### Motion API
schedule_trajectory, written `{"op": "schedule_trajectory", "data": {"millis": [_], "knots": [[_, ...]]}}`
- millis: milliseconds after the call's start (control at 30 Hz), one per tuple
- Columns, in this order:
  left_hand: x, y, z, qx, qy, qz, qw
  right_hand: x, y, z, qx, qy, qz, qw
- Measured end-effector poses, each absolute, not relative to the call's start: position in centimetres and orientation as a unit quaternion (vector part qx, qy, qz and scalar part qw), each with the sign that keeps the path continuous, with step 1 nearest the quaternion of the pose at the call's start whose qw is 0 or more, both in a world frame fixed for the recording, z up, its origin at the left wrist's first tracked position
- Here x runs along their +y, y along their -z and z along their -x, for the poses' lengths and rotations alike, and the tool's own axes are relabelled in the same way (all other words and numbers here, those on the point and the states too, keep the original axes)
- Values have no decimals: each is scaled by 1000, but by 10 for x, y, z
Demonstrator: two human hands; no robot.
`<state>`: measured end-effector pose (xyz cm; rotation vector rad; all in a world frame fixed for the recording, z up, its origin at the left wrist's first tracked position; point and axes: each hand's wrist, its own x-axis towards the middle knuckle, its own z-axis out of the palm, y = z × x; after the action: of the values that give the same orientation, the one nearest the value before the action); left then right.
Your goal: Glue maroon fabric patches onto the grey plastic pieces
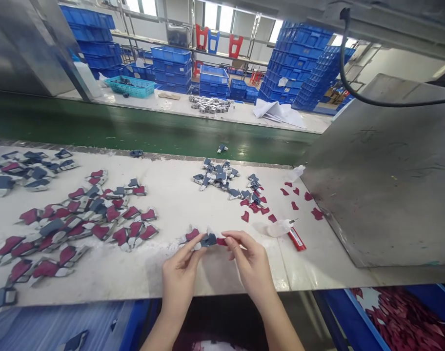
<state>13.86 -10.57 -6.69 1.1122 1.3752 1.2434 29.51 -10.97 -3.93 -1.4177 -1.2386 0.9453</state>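
Between thumb and fingers, my left hand (182,265) pinches a small dark blue and white plastic part (209,240). A maroon flat piece (221,241) is pinched in my right hand (250,263), its free end touching or very close to the blue part; I cannot tell which. Just behind my left fingers lies another part with a maroon face (192,235). To the right of my right hand, a clear squeeze bottle with a thin needle tip (280,227) lies on its side, beside a red and white packet (296,240).
Blue and white parts (218,175) are heaped behind my hands, with loose maroon pieces (294,205) to their right. Many maroon-faced parts (76,219) cover the left table. A metal panel (391,170) bounds the right side. A green belt (164,134) runs behind; a blue bin (369,319) holds maroon pieces.
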Motion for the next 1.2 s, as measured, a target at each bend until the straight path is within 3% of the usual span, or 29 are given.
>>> {"op": "schedule_trajectory", "data": {"millis": [533, 933, 1033, 1200], "knots": [[-121, 52, -142, 557, -485, -469, 484, -126, 32, -277, -550, -286, 556, 554], [-123, 36, -143, 534, -515, -372, 558, -135, 39, -261, -606, -19, 553, 572], [-124, 32, -142, 522, -518, -365, 571, -136, 33, -264, -575, -75, 550, 601], [-124, 19, -138, 500, -513, -406, 568, -134, 19, -284, -517, -386, 504, 574]]}}
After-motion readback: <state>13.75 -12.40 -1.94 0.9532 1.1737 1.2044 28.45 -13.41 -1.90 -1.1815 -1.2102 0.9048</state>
